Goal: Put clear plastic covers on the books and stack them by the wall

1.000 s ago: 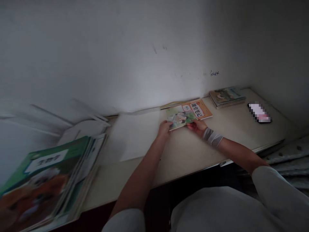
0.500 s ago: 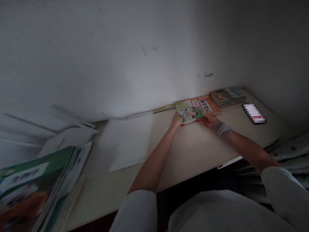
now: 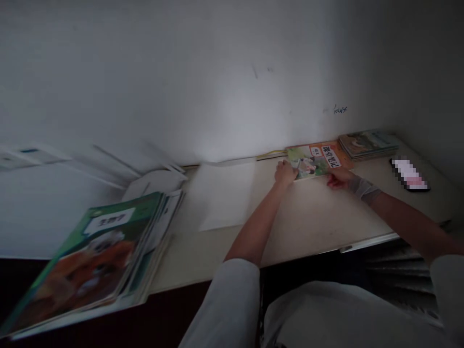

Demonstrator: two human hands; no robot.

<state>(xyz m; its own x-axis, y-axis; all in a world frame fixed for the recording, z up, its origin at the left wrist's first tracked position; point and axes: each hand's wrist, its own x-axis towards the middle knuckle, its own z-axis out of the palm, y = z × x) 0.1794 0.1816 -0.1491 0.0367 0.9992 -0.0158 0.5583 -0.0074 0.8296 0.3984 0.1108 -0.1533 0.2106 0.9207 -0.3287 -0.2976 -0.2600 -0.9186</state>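
Note:
An orange and green book (image 3: 312, 159) with Chinese characters and a picture of people on its cover lies against the wall on the desk. My left hand (image 3: 286, 172) grips its near left corner, fingers closed at the edge. At the near right edge, my right hand (image 3: 340, 179) has its thumb side against the book and its fingers curled below; a see-through band wraps that wrist. Touching the book's far right side is a stack of books (image 3: 368, 144) with a picture cover on top.
A phone (image 3: 410, 174) with a blurred screen lies at the desk's right. White paper (image 3: 226, 195) rests left of my hands. A taller pile of books, green-covered on top (image 3: 97, 256), stands at the left front. The wall (image 3: 232, 96) bounds the desk (image 3: 300, 222) behind.
My view has turned left, so everything sits further right and more of the left pile shows. The orange and green book appears lower and flatter on the desk, with both hands still at it.

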